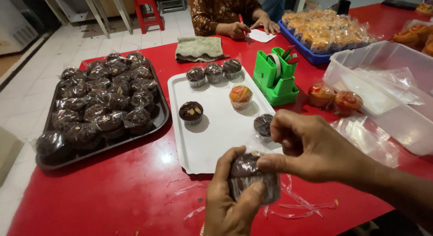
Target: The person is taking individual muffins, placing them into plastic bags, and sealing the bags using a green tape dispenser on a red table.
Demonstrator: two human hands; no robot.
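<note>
At the near edge of the red counter (112, 195), the left hand (232, 202) has its grip closed around a chocolate muffin (252, 175) wrapped in clear plastic, thumb on one side and fingers under the other. The right hand (311, 148) comes in from the right, its thumb and fingertips pinched on the wrap at the muffin's top, so both grips are closed on the same muffin. Loose strips of clear film (293, 204) lie on the counter just beside it.

Just behind the hands sits a white tray (207, 146) with several muffins on it: three in a row at its far edge, one dark muffin (191, 112) near its left side, an orange-topped one (240, 96) toward the right, and another dark one close to the right hand. Toward the left edge of the counter a dark tray (160, 121) is heaped with wrapped chocolate muffins. A green tape dispenser (276, 76) stands right of the white tray, with a clear bin (383, 60) near the right edge. At the far edge another person's hands (252, 26) rest by a slip of paper, beside a folded cloth (198, 49).
</note>
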